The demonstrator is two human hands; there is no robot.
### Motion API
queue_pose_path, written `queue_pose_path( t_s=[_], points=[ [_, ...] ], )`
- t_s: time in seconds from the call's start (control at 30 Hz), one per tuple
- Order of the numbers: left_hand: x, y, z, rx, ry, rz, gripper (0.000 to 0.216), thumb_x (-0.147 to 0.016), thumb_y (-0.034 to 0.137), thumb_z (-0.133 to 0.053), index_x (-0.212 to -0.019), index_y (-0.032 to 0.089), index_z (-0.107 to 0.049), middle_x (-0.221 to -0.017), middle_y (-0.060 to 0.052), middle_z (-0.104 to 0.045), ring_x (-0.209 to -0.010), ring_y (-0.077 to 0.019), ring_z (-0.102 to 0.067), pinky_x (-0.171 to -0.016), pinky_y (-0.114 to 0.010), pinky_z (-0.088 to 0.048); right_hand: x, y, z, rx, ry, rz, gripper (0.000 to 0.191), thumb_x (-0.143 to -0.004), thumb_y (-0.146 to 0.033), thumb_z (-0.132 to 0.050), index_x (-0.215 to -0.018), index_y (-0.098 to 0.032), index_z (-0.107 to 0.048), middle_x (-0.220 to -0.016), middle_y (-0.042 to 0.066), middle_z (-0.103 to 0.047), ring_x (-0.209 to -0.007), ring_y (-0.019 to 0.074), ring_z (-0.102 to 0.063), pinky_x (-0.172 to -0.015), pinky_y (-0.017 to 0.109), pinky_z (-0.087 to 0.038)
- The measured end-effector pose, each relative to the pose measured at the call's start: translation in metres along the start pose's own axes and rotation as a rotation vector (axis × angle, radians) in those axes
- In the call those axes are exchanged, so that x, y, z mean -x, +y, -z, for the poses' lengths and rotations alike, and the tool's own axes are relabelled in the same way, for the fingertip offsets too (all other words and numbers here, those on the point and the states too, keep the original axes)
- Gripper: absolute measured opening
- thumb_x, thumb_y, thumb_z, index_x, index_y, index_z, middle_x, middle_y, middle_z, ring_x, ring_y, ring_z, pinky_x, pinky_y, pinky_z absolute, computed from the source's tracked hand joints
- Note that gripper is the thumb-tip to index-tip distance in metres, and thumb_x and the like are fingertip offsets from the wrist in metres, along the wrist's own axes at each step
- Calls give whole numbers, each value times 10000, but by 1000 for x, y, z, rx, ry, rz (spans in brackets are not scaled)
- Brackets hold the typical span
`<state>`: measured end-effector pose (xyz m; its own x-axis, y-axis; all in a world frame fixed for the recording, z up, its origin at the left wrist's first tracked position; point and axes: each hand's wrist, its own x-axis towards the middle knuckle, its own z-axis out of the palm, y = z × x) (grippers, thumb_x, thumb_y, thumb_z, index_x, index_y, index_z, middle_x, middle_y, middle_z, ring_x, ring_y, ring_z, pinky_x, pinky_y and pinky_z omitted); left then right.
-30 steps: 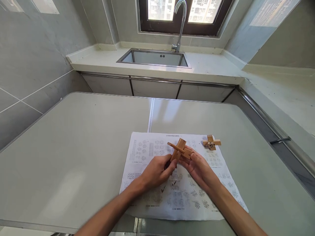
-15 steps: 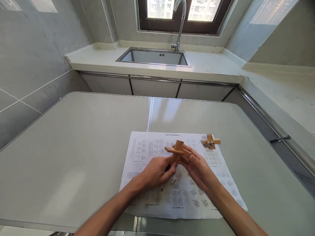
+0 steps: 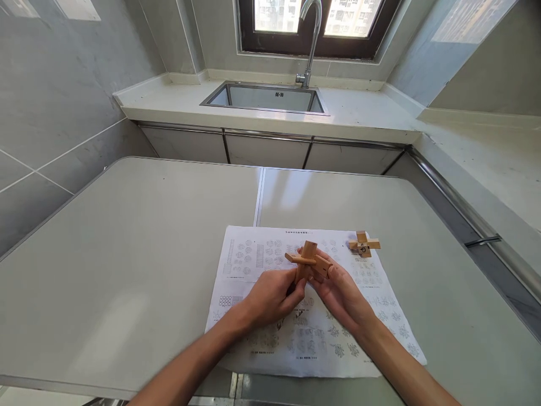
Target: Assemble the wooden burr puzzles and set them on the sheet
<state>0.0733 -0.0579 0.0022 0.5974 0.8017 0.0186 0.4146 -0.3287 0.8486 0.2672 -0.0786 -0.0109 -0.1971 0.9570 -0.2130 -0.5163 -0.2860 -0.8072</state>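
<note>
Both my hands hold a wooden interlocking puzzle (image 3: 310, 260) made of crossed bars, lifted a little above a printed paper sheet (image 3: 270, 338). My left hand (image 3: 270, 296) pinches its lower end from the left. My right hand (image 3: 342, 293) wraps its fingers round the right-hand bars. A second, smaller wooden cross puzzle (image 3: 363, 245) lies on the sheet's far right corner, apart from both hands.
The sheet lies on a pale grey table (image 3: 127, 254) with a seam down its middle. Beyond the table runs a countertop (image 3: 177, 104) with a steel sink (image 3: 265, 98) and a tap (image 3: 310, 34) under a window. Tiled walls stand on the left.
The puzzle in my hands has turned slightly and shifted a little; my fingers have regripped it. The small puzzle on the sheet has not moved.
</note>
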Motion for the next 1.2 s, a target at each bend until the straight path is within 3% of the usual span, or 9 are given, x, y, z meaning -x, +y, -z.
queue_pose_path(
  t_s=[0.43,0.6,0.77,1.07,1.2],
  points=[
    [0,0,-2,-15,13,-7,287,-1040,284,-435,-791,185,-540,-640,27,-517,-540,-105,-422,-535,-239,-333,-1,5,3,-26,-23,16,493,-934,-555,-733,-1355,-302,-697,-1392,95,-712,-1314,336,-620,-1136,510,-467],
    [3,-4,-5,-73,127,-4,164,-1027,303,-488,-914,192,-534,-708,16,-598,-553,-119,-500,-549,-251,-368,-2,1,0,-10,11,-26,564,-859,-565,-811,-1335,-284,-696,-1419,103,-691,-1322,349,-611,-1135,525,-470],
    [3,-8,-8,-108,203,26,274,-1068,423,-481,-951,182,-541,-680,6,-632,-532,-129,-543,-541,-265,-405,-2,-1,-1,-1,26,-36,520,-850,-547,-832,-1281,-279,-718,-1405,102,-700,-1324,346,-616,-1163,531,-450],
    [3,-9,-7,-123,171,7,240,-1076,371,-460,-947,187,-544,-701,2,-626,-547,-132,-549,-551,-258,-388,-4,4,4,28,23,-23,551,-853,-535,-838,-1324,-285,-698,-1448,97,-670,-1321,328,-610,-1148,510,-465],
    [2,-8,-7,-138,148,-29,268,-1081,356,-440,-893,193,-539,-715,-5,-635,-571,-138,-570,-565,-256,-389,-4,4,4,67,3,-19,598,-828,-574,-849,-1327,-286,-692,-1363,112,-715,-1283,330,-631,-1142,501,-452]
  ],
)
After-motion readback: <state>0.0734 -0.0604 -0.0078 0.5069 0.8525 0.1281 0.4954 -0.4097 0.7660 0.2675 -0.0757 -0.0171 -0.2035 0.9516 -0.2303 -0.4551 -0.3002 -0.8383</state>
